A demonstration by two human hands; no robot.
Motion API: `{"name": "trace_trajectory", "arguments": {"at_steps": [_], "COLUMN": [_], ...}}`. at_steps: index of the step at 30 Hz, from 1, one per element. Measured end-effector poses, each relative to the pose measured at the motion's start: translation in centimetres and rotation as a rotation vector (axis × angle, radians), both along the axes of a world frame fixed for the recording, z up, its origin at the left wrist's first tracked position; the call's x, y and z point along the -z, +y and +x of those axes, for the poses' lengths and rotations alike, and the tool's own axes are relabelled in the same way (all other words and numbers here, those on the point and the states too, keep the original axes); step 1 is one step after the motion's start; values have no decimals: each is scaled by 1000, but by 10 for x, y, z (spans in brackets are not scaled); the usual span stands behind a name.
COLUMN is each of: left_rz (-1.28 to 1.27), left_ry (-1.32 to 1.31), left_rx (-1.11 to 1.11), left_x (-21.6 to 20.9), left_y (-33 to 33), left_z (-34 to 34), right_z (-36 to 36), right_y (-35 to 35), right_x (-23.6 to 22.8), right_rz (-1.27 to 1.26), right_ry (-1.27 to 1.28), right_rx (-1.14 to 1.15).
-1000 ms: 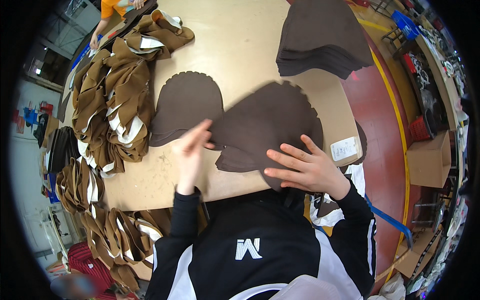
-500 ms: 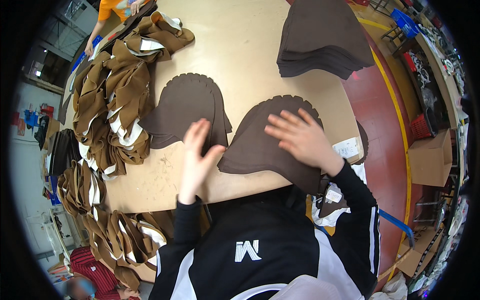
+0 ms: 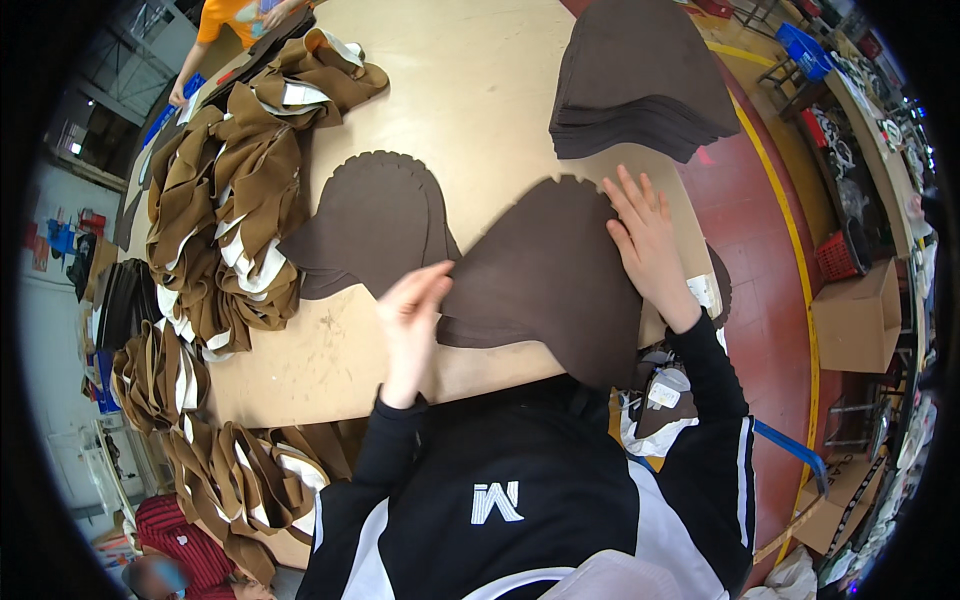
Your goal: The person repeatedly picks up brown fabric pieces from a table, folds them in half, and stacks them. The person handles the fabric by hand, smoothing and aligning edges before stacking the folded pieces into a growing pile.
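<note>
In front of me on the table lies a small stack of dark brown cut panels, flat sheet pieces with a notched curved edge. Its top dark brown panel (image 3: 545, 265) sits askew over the ones beneath. My left hand (image 3: 410, 305) is closed in a pinch at this panel's left corner. Fingers stretched out, my right hand (image 3: 645, 235) rests along its right edge and grips nothing. Just left lies another stack of similar panels (image 3: 375, 215), slightly fanned. The panel's lower tip hangs over the table's near edge.
Brown strips with white parts (image 3: 230, 200) are heaped along the table's left side. A thick stack of dark panels (image 3: 640, 80) stands at the far right corner. Another person's arm (image 3: 190, 70) reaches in at the far left. A cardboard box (image 3: 855, 315) stands beyond the red floor.
My left hand has moved right and closed at the panel's corner. My right hand has slid from the panel's middle to its right edge. The top panel has turned and shifted over the stack.
</note>
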State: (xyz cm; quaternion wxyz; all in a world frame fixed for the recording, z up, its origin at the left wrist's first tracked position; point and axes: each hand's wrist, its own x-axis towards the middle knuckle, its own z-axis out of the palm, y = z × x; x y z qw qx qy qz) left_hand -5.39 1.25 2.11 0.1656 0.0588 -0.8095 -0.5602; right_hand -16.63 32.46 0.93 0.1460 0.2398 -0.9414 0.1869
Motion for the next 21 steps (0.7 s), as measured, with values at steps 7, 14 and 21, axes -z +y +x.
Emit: {"name": "trace_trajectory", "arguments": {"at_steps": [7, 14, 21], "left_rz": [-190, -204, -237], "left_ry": [218, -76, -250], "left_rx": [-351, -14, 128], "left_x": [0, -2, 21], "left_y": [-137, -74, 16], "left_z": [-23, -3, 13], "right_z": [59, 73, -2], "right_y": [-26, -44, 0], "right_x": [-31, 12, -4], "right_rz": [189, 245, 132], "right_ry": [-3, 22, -247], "right_rx": [-518, -634, -216]}}
